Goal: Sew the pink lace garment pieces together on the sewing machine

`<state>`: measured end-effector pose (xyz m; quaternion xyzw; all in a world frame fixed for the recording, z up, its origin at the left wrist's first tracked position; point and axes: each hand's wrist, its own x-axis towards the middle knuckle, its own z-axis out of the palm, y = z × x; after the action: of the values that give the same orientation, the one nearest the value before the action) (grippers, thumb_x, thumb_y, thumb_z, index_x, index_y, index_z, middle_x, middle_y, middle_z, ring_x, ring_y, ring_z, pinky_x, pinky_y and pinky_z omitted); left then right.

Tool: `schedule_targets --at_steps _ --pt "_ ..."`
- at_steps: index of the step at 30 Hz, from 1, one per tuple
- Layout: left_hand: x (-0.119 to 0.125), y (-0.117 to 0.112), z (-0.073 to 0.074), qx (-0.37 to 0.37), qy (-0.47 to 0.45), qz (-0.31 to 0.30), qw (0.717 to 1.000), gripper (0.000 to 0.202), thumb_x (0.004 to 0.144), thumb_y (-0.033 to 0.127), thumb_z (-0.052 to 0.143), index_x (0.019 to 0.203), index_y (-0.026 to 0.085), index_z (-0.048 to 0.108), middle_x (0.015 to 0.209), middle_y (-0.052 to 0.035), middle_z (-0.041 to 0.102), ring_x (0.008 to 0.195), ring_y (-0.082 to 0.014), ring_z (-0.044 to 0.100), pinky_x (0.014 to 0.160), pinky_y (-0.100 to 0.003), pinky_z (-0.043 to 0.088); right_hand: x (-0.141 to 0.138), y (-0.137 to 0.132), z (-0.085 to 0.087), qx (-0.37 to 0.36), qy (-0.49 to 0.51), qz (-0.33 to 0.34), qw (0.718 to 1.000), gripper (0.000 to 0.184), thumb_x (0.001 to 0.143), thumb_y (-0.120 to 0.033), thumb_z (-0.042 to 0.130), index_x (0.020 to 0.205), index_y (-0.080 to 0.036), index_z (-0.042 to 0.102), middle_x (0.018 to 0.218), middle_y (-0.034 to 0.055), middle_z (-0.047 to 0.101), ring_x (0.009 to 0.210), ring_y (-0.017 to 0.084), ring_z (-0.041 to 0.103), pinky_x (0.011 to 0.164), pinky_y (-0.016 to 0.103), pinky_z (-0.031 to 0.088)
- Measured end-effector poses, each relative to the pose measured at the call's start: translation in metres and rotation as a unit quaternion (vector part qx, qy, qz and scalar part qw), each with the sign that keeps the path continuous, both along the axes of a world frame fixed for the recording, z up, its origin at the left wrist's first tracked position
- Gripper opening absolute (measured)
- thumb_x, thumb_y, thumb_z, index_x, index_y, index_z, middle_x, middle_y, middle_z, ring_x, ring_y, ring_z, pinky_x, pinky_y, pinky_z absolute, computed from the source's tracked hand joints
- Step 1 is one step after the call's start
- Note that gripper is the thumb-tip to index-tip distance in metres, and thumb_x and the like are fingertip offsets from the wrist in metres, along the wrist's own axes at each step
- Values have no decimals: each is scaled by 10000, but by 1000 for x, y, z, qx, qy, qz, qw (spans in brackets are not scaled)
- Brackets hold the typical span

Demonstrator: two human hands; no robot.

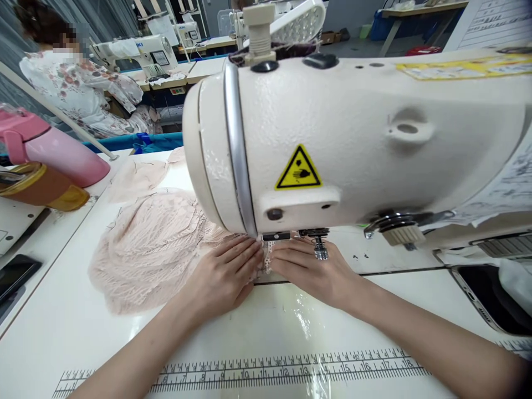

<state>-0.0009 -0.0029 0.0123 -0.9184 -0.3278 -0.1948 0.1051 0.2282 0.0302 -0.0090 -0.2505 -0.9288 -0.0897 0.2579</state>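
Note:
Pale pink lace fabric (145,249) lies bunched on the white table, left of the sewing machine (353,138), and runs in under its needle end. My left hand (233,269) rests flat on the edge of the lace, fingers stretched out and close together. Opposite it, my right hand (311,271) lies with fingers extended beneath the machine head, partly behind a small metal screw (320,249). A narrow strip of lace (267,257) shows between the two hands. The machine head hides the needle and some of my fingertips.
A printed ruler (245,372) crosses the table's front. Phones lie at right (494,296) and left (19,277). At left are a pink bottle (62,147) and an amber cup (50,185). Behind, a person in a floral top (78,88) sits near another sewing machine (137,52).

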Motion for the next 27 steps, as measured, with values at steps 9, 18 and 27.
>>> schedule_targets --at_steps 9,18,27 --pt "-9 3 1 1 14 14 1000 307 904 166 461 1122 82 661 1164 -121 681 1059 -248 666 912 -418 578 -12 -1 -6 -46 51 45 997 273 843 21 496 967 -183 629 989 -13 697 969 97 602 782 251 469" --pt "-10 5 -2 -25 -5 33 999 316 895 156 483 1151 97 661 1151 -120 689 1061 -267 663 939 -459 556 -12 -1 -4 -57 43 29 997 273 868 21 465 946 -183 629 1052 -21 696 955 111 621 771 271 472" --pt "-6 2 -3 -37 9 64 997 353 914 150 454 1223 102 617 1178 -112 678 1109 -267 637 962 -458 538 -8 -3 -5 -87 -51 -76 992 450 801 19 485 1072 -310 630 1265 -116 610 989 186 625 565 279 404"
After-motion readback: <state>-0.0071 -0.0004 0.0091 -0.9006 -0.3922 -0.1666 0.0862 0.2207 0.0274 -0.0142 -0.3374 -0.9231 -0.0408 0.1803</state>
